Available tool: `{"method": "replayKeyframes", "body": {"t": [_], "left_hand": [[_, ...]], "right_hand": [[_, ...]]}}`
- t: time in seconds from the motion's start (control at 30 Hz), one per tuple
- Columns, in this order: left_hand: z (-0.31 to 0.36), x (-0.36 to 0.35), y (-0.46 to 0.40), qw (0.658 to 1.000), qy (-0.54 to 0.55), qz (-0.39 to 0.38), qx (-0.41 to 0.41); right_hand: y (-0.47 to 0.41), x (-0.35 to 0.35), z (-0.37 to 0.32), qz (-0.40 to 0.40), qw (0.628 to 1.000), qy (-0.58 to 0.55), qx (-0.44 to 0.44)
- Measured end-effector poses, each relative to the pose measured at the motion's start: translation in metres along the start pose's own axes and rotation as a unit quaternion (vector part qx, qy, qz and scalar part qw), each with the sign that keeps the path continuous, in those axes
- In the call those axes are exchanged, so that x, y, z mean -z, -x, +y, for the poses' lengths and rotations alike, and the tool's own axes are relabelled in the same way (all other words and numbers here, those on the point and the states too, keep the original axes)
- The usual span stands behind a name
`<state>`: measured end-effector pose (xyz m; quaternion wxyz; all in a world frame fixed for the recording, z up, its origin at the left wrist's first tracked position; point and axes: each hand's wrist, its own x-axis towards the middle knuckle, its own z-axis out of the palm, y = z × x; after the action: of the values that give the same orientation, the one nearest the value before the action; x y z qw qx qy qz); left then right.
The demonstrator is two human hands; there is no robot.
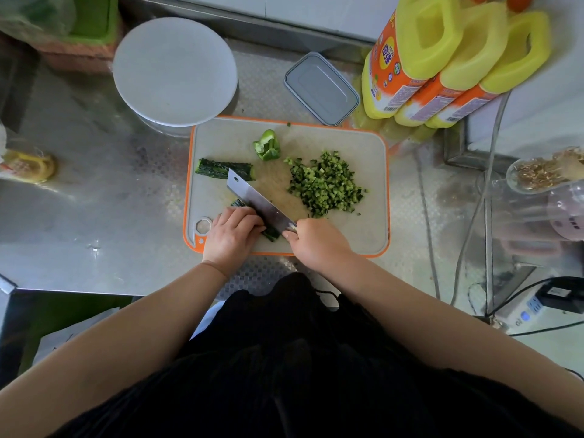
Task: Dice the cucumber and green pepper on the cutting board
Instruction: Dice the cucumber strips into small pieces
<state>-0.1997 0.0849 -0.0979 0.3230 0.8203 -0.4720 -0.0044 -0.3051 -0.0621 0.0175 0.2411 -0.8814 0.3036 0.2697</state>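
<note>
An orange-rimmed cutting board (363, 147) lies on the steel counter. On its left part lies a dark cucumber piece (215, 168). A green pepper piece (267, 145) sits near the back. A heap of diced cucumber (327, 184) covers the right part. My left hand (234, 235), fingers curled, holds down a second cucumber piece (271, 233) at the board's front. My right hand (316, 243) grips the handle of a cleaver (259, 200), whose blade runs alongside my left fingers, over that piece.
A white round bowl (175, 71) stands behind the board at the left. A grey lidded box (322, 88) sits behind it. Yellow oil bottles (442, 61) stand at the back right. Cables and a power strip (531, 308) lie at the right.
</note>
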Motion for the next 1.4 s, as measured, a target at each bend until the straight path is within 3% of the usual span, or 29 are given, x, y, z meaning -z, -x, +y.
{"method": "replayKeyframes", "body": {"t": [0.5,0.93,1.13,1.4], "left_hand": [[-0.006,-0.002,0.000,1.000,0.024,-0.017,0.010],[-0.003,0.000,-0.005,1.000,0.026,0.005,-0.014],[-0.002,0.001,-0.001,1.000,0.011,0.005,-0.008],[0.001,0.005,-0.001,1.000,0.017,0.007,-0.003]], "right_hand": [[-0.009,0.007,-0.015,-0.057,0.998,0.020,-0.020],[-0.010,-0.015,-0.017,0.000,1.000,-0.007,-0.003],[-0.020,-0.009,-0.008,-0.023,0.997,-0.051,-0.044],[-0.001,-0.009,-0.005,-0.005,0.999,-0.036,-0.012]]}}
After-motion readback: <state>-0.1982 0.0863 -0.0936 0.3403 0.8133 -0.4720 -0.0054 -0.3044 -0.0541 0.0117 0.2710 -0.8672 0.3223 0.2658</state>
